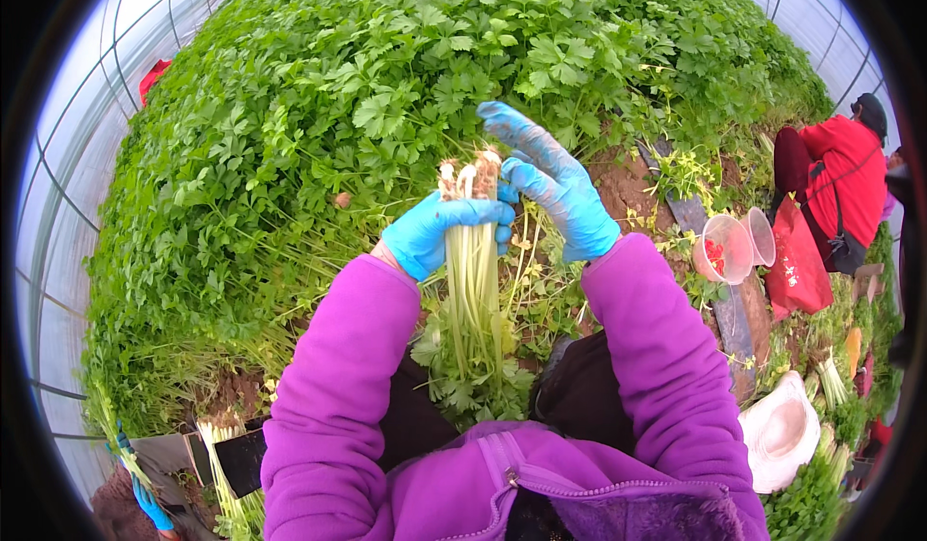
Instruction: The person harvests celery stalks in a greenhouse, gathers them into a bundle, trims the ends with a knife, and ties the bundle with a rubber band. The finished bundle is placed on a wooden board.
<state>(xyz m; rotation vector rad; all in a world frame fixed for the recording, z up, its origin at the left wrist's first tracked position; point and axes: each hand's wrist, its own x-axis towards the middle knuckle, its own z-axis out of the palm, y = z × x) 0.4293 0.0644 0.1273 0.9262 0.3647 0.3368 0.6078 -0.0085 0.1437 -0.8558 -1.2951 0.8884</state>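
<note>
A bunch of celery [471,280] hangs upside down in front of me, its roots at the top and its leaves down between my knees. My left hand [425,236], in a blue glove, is wrapped round the stalks just below the roots. Beside the roots [470,170], on their right, is my right hand [562,194] in a soil-smeared blue glove. Its fingers are apart, some pointing up and left; whether a fingertip touches the bunch I cannot tell.
Dense celery plants [386,68] fill the ground ahead. To the right are clear plastic tubs [729,249], a red bag [798,263], a pale hat-like thing [780,433] and a person in red [842,174]. Cut celery [226,464] and another person's gloved hand [152,504] are at lower left.
</note>
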